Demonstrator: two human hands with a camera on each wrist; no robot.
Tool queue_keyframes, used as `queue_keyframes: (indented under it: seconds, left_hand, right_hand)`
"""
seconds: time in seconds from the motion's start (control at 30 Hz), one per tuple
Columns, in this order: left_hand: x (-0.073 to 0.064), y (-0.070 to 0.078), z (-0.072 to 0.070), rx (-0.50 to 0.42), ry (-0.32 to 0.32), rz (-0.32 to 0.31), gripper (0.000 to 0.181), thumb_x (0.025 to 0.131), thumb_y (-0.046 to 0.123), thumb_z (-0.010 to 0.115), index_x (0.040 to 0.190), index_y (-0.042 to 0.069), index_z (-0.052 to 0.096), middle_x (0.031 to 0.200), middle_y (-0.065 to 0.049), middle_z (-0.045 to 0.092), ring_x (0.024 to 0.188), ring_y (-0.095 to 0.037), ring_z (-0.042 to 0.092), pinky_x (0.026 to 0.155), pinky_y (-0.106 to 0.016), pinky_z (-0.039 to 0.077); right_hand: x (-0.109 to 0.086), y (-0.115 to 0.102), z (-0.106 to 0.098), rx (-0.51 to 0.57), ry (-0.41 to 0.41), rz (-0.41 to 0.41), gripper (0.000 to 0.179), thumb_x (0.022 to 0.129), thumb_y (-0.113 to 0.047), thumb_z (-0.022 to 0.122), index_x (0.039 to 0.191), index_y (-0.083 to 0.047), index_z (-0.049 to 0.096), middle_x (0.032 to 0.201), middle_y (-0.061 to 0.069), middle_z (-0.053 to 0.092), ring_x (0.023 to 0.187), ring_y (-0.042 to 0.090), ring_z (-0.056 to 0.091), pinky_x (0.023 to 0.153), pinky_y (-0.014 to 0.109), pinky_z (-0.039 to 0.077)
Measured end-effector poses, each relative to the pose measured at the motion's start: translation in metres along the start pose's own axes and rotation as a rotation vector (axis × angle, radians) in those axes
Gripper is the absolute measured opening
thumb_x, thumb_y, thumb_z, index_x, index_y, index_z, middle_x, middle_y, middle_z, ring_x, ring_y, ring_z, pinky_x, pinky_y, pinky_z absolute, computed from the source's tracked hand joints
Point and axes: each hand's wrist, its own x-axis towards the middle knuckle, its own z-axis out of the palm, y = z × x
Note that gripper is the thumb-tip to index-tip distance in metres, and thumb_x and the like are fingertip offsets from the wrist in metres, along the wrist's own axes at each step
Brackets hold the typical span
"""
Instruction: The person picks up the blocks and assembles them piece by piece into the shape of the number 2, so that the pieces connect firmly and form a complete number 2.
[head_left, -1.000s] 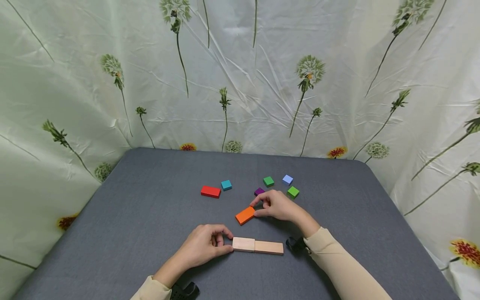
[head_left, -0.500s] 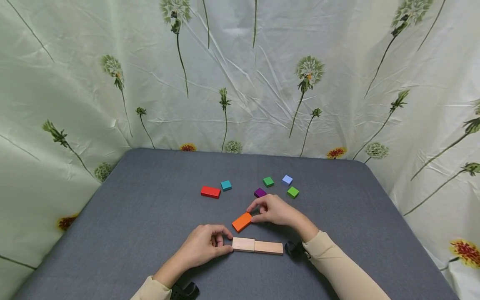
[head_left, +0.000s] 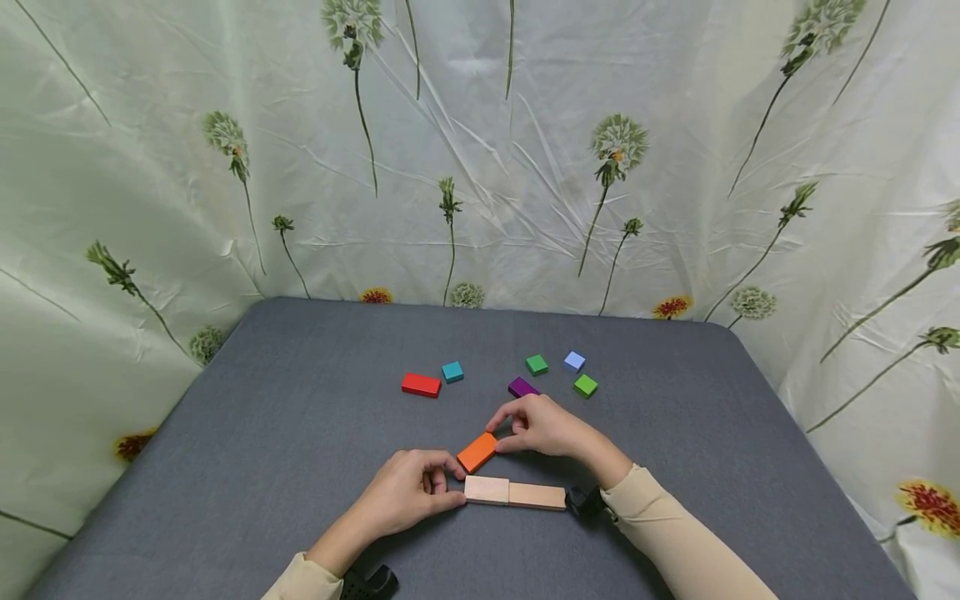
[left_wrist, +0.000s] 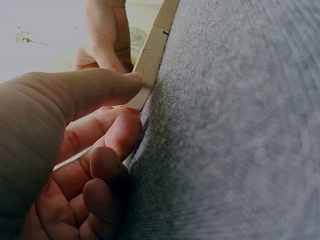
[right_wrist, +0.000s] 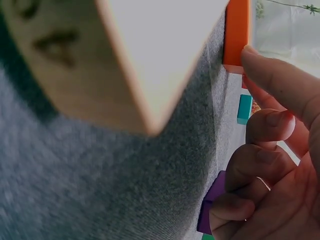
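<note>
Two plain wooden blocks lie end to end near the front of the table in the head view: a paler left block [head_left: 486,490] and a right block [head_left: 537,497]. My left hand [head_left: 411,490] pinches the outer end of the pale one, thumb at its near corner and index finger at its far corner. Just behind them an orange block [head_left: 477,452] lies slantwise, its right end between the thumb and index finger of my right hand [head_left: 546,425]. In the right wrist view that orange block [right_wrist: 236,37] shows beyond the thumb; the other fingers curl loosely.
A red block [head_left: 422,384] and a teal block [head_left: 452,372] sit at back left. Behind my right hand are purple [head_left: 522,387], dark green [head_left: 536,364], light green [head_left: 586,385] and pale blue [head_left: 574,361] blocks. My right wrist's black camera [head_left: 583,503] overlaps the wooden row's right end.
My right hand has brought the orange block toward me and to the left, close behind the pale wooden block. More of the purple block shows. My left hand has stayed in place.
</note>
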Motion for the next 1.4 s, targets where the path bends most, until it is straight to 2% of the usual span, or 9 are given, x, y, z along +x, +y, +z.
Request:
queue_keyframes:
  seconds: [0.17, 0.57, 0.97, 1.4]
  left_hand:
    - [0.0002, -0.0012, 0.0000, 0.003, 0.009, 0.012, 0.019, 0.088, 0.025, 0.091, 0.098, 0.022, 0.076, 0.070, 0.013, 0.058, 0.057, 0.003, 0.046, 0.052, -0.019, 0.037]
    - [0.0009, -0.0026, -0.0001, 0.033, 0.007, -0.001, 0.018, 0.088, 0.025, 0.090, 0.098, 0.023, 0.075, 0.070, 0.015, 0.057, 0.057, 0.003, 0.046, 0.053, -0.019, 0.037]
    - [-0.0006, -0.0033, 0.0000, -0.012, 0.010, 0.051, 0.019, 0.087, 0.025, 0.091, 0.097, 0.020, 0.075, 0.069, 0.012, 0.059, 0.055, 0.003, 0.047, 0.051, -0.020, 0.037]
    - [-0.0008, -0.0029, -0.0003, -0.018, 0.011, 0.052, 0.019, 0.087, 0.024, 0.091, 0.096, 0.020, 0.075, 0.069, 0.012, 0.058, 0.056, 0.003, 0.046, 0.051, -0.020, 0.037]
  right_hand:
    - [0.0010, -0.0031, 0.0005, -0.014, -0.010, -0.004, 0.022, 0.095, -0.016, 0.083, 0.117, -0.011, 0.080, 0.064, -0.008, 0.041, 0.058, 0.008, 0.037, 0.056, 0.021, 0.030]
    - [0.0019, -0.0054, 0.0001, -0.029, -0.025, -0.027, 0.022, 0.096, -0.016, 0.082, 0.118, -0.012, 0.080, 0.065, -0.008, 0.042, 0.058, 0.007, 0.037, 0.055, 0.020, 0.030]
    - [0.0006, -0.0083, -0.0044, -0.036, -0.065, -0.061, 0.024, 0.097, -0.014, 0.080, 0.121, -0.010, 0.079, 0.063, -0.009, 0.043, 0.056, 0.004, 0.036, 0.054, 0.020, 0.030]
    - [0.0015, -0.0080, -0.0060, -0.003, -0.072, -0.033, 0.025, 0.098, -0.016, 0.080, 0.121, -0.011, 0.078, 0.065, -0.008, 0.047, 0.058, 0.007, 0.038, 0.055, 0.021, 0.032]
